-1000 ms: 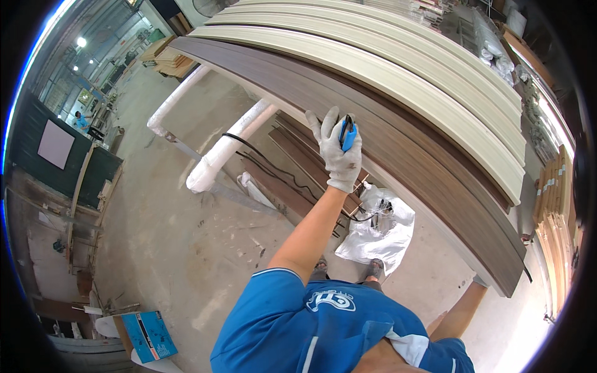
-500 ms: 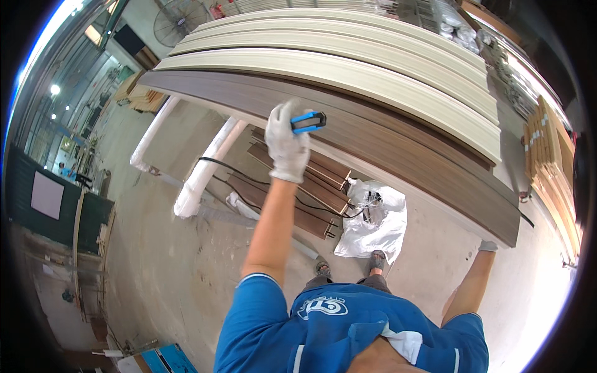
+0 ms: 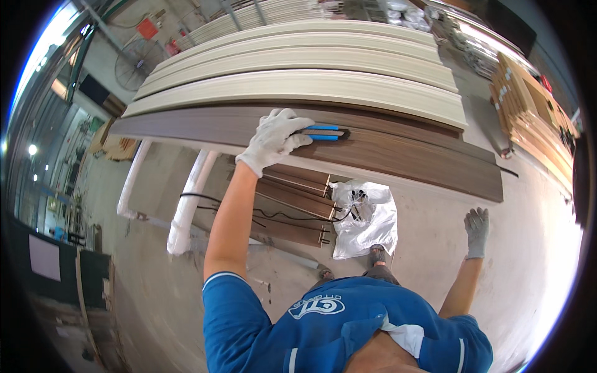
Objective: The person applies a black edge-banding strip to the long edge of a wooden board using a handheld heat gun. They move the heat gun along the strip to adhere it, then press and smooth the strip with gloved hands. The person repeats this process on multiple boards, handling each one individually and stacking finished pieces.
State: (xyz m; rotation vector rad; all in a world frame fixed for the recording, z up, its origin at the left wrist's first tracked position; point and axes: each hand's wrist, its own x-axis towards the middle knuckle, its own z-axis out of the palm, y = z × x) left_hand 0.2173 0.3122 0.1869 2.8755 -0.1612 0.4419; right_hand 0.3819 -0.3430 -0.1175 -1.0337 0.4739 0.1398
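My left hand [image 3: 273, 140], in a white work glove, is closed around a blue and black hand tool [image 3: 324, 133] and presses it flat on a long dark brown wood-grain board [image 3: 404, 155]. That board lies at the near edge of a stack of long cream boards [image 3: 311, 84]. My right hand [image 3: 477, 231], in a grey glove, hangs low at my side with its fingers loosely apart and nothing in it. My blue shirt fills the lower edge of the view.
Shorter brown boards [image 3: 292, 202] lie below the stack, with a black cable [image 3: 217, 202] across them and a white plastic bag [image 3: 367, 224] beside. White pipes [image 3: 189, 202] lie on the concrete floor at left. Stacked wooden pieces [image 3: 528, 105] stand at right.
My left hand has carried the blue tool from the air down onto the dark board. The view has swung, so the boards now run across the top. My right hand has come fully into view.
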